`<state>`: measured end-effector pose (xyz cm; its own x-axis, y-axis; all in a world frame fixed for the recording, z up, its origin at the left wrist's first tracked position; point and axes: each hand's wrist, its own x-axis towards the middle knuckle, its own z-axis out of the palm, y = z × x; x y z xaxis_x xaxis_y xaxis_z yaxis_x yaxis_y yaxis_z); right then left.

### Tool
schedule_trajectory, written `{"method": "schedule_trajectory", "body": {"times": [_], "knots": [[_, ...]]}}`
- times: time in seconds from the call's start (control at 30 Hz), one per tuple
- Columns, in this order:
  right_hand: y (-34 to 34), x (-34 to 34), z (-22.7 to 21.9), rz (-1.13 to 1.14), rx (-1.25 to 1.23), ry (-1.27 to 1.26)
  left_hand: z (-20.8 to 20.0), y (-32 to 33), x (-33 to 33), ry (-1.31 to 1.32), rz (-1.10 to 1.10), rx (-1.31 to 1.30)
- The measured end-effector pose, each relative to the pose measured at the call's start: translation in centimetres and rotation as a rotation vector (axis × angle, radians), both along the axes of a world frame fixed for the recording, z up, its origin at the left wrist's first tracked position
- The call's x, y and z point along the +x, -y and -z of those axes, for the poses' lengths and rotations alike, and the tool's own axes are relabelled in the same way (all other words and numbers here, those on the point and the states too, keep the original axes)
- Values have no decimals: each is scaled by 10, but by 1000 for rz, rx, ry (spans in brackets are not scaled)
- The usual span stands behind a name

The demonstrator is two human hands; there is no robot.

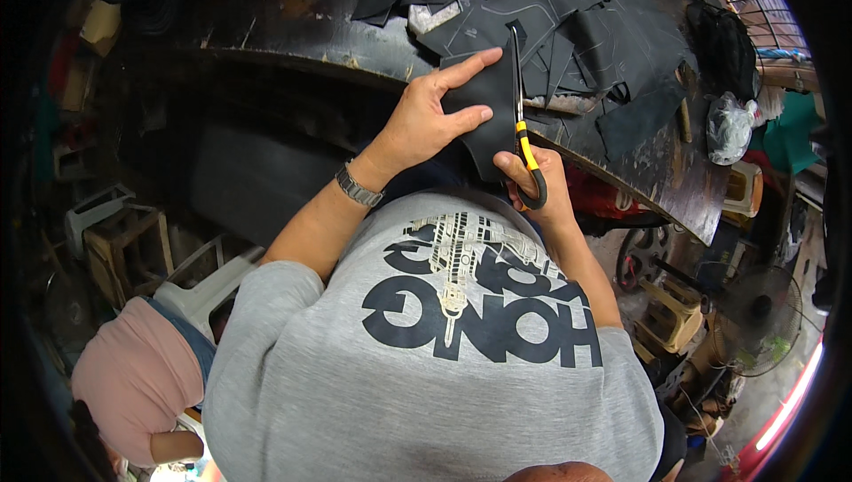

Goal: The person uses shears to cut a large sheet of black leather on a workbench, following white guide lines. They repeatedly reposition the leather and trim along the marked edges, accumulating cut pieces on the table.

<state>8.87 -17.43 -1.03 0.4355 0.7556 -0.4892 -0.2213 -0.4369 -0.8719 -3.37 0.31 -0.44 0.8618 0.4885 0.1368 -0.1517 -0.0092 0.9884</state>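
The left hand (424, 116) has its fingers grasping the black sheet (497, 134) at one o'clock by the bench (297, 34), the right hand's (554, 187) clasp the scissors (523, 134), and tautness should help cutting

a black sheet (489, 142) is held by the left hand (428, 116); yellow-handled scissors (524, 138) are gripped by the right hand (553, 184); black pieces (612, 47) are heaped on the surface (694, 187).
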Motion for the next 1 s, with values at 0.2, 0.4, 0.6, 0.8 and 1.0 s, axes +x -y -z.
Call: {"method": "schedule_trajectory", "body": {"times": [0.2, 0.4, 0.6, 0.8, 1.0], "knots": [[4, 40, -18, 344, 276, 154, 2, -8, -4, -58, 49, 99], [16, 128, -13, 698, 593, 537, -8, -16, -4, -83, 33, -73], [27, 158, 16, 846, 448, 450, -54, -73, 19, 58, -90, 363], [26, 154, 18, 762, 357, 550, -114, -148, 89, 263, -576, 966], [25, 151, 14, 771, 369, 551, -70, -104, 100, 152, -354, 1078]]}}
